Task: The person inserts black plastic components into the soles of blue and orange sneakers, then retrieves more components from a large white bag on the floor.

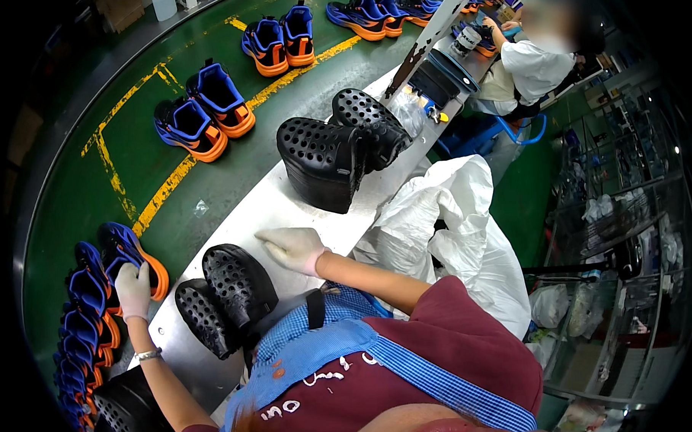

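Note:
My left hand (133, 290), in a pale glove, is closed at the near side of a black and blue sneaker (116, 238) with an orange sole. That sneaker stands at the head of a row of similar sneakers (80, 336) on the left. My right hand (292, 248), also gloved, lies low over the white bench (243, 219), its fingers loosely stretched and nothing in them. Between my hands sits a pair of black clog-shaped pieces (238, 284) dotted with round holes. A larger black pair (321, 160) with the same holes stands farther along the bench, beyond my right hand.
More sneakers (205, 107) stand in pairs on the green surface (230, 170) with yellow lines. A white sack (445, 220) bulges beside my right arm. Beyond a metal post (424, 42), a person (535, 65) sits at the bench. Wire shelving (621, 237) lines the right.

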A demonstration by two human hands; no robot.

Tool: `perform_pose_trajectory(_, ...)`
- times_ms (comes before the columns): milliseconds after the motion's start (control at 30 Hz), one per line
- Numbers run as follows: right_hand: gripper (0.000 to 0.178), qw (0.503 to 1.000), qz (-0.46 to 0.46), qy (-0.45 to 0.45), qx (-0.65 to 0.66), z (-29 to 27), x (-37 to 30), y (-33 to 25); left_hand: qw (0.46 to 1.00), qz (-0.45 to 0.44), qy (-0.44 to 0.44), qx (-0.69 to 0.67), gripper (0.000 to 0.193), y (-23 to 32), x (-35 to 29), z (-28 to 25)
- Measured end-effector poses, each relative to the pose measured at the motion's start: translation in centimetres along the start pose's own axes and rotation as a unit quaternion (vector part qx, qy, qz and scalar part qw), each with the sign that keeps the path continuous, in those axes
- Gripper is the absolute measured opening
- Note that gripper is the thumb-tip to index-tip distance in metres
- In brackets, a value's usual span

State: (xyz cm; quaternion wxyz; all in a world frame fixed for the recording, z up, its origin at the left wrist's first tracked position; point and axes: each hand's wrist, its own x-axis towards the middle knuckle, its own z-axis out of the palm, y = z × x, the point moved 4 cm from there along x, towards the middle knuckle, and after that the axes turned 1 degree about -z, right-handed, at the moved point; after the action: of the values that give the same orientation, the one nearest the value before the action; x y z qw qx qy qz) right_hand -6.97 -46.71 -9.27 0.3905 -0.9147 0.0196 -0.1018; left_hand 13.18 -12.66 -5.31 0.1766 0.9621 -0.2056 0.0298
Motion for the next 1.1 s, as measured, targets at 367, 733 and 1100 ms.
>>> perform_pose_trajectory(367, 0.027, 0.787, -0.296, 0.263, 0.473, -28.3, -1.6, -14.9, 0.993, 0.064, -0.072, -0.074, 0.027, 11.1, 6.0, 3.7)
perform_pose_trajectory(733, 0.038, 0.874, -0.179, 0.122, 0.436, -24.5, -4.4, -15.7, 0.996, 0.094, -0.011, 0.001, 0.029, 10.4, 4.7, 2.3)
perform_pose_trajectory(1100, 0.048, 0.976, -0.214, -0.032, 0.000, -5.2, 0.8, -12.2, 0.942, -0.116, -0.252, -0.189, 0.034, 9.5, 3.7, 3.3)
